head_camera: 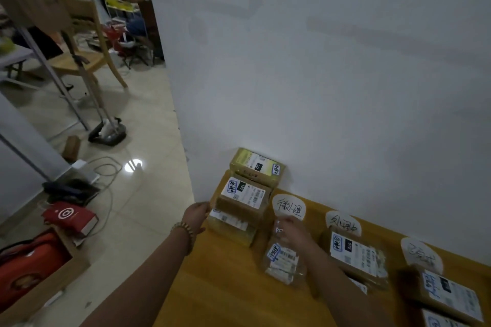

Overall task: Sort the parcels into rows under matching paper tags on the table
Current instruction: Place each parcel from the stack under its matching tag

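Head view: left hand [195, 214], beaded band at wrist, stretched to worktop [218, 281] corner, grip curled round near edge of brown cardboard parcel stack [243, 200] against wall. Right hand [291, 228] palm-down beside stack, fingers closed on top of crinkly clear-plastic parcel [284, 263] below rounded white paper tag [289, 206]. Glossy yellow-wood surface.
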